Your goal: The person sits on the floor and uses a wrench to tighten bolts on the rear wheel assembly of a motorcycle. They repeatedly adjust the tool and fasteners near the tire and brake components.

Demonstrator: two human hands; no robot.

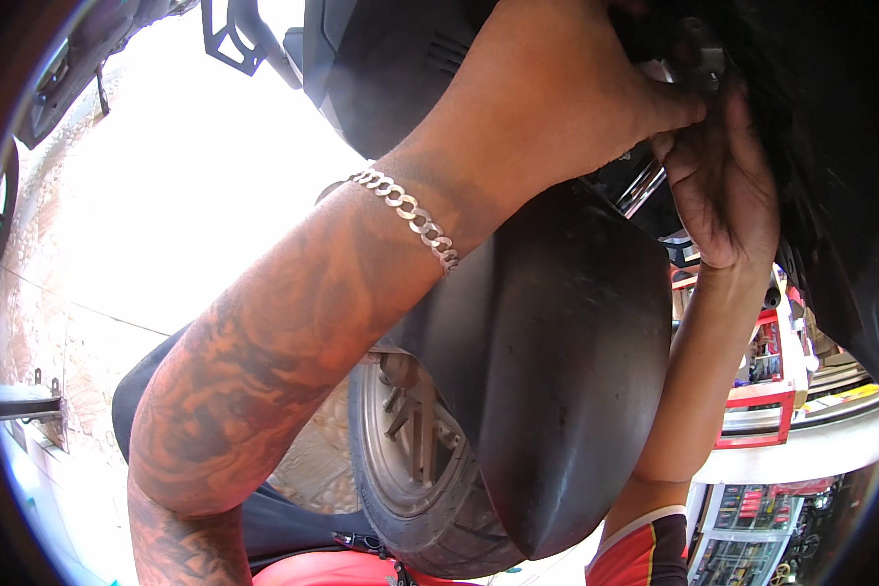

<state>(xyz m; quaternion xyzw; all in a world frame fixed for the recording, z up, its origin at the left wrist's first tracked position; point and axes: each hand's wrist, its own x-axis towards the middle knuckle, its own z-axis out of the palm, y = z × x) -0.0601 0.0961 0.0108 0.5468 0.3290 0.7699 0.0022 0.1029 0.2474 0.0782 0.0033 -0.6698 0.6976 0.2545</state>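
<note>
Metal fitting (708, 61) sits above the black fender (576, 371); my left hand (586, 103) and right hand (721, 190) meet there, perhaps steadying it from both sides; whether my fingers (679, 104) clamp it, I cannot tell.

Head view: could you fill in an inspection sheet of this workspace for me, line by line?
Surface: mottled floor, partly washed out by glare.
Job's things: black fender partly covering a motorcycle wheel; metal part in the dark recess by the hands.
Clutter: red-framed rack with assorted items.
Hands: left hand, chain bracelet at its wrist, and right hand, close together near the metal part; grip unclear.
Cables: nothing seen; recess too dark to tell.
Surroundings: shelves of goods, lower right.
</note>
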